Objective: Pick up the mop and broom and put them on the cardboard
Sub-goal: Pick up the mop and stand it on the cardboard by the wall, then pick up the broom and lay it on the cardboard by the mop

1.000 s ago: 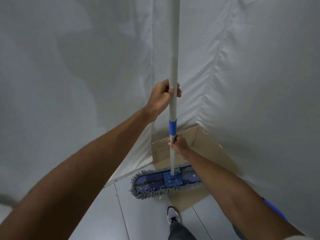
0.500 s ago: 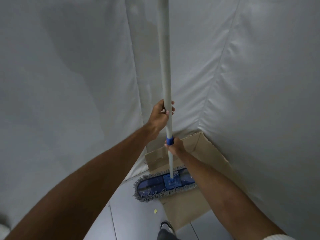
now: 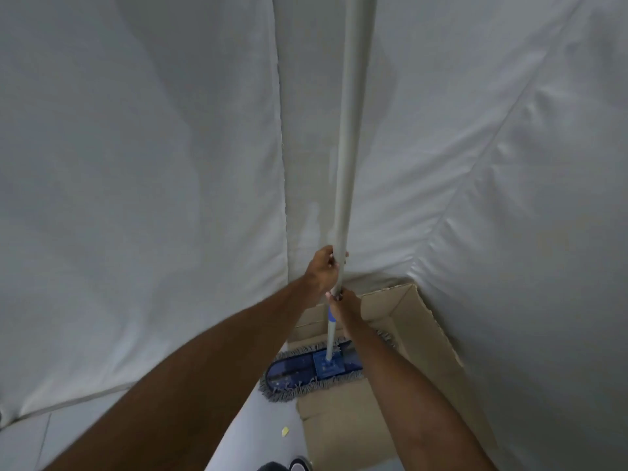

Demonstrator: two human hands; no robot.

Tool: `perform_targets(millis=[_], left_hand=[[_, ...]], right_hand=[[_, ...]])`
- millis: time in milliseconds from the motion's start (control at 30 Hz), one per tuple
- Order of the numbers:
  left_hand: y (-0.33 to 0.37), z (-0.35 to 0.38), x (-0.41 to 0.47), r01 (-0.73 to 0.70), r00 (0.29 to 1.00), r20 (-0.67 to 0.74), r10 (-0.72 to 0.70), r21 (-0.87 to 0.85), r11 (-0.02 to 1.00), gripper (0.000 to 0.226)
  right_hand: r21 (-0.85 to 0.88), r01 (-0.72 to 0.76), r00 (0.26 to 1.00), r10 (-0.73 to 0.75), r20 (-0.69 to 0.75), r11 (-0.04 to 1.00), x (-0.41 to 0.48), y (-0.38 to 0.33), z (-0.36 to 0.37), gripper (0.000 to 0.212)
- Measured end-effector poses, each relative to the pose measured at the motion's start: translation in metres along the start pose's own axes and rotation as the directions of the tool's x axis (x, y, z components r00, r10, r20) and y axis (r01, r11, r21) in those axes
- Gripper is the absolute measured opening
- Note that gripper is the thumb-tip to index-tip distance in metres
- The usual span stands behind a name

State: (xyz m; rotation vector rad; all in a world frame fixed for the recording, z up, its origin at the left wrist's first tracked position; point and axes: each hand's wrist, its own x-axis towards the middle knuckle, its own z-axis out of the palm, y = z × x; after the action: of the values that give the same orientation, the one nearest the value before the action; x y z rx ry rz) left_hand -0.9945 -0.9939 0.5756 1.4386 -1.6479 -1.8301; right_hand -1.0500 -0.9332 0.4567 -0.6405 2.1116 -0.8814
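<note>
The mop stands nearly upright, its long grey handle running toward 12 o'clock and leaning slightly right at the top. Its blue fringed head lies crosswise, 9 to 3 o'clock, partly on the cardboard and overhanging the left edge. The left hand is wrapped around the handle; the right hand clasps it just below. White fabric hangs behind.
</note>
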Motion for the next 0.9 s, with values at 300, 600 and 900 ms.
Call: perform_targets(millis=[300,600,900], left_hand=[[0.011,-0.006,0.029,-0.003,0.998,-0.054,0.012,0.157,0.988,0.032],[0.079,-0.062,-0.010,-0.075,0.996,-0.046,0.071,-0.102,0.992,0.039],[0.073,-0.191,-0.119,-0.153,0.797,-0.289,0.530,0.752,0.641,0.059]], right_hand=[[0.034,0.006,1.000,-0.006,0.006,0.999,0.022,-0.016,0.005,0.030],[0.015,0.107,0.993,-0.106,-0.044,0.994,0.004,-0.080,-0.028,0.033],[-0.156,0.618,0.765,-0.635,-0.106,0.771,-0.100,-0.188,-0.001,0.061]])
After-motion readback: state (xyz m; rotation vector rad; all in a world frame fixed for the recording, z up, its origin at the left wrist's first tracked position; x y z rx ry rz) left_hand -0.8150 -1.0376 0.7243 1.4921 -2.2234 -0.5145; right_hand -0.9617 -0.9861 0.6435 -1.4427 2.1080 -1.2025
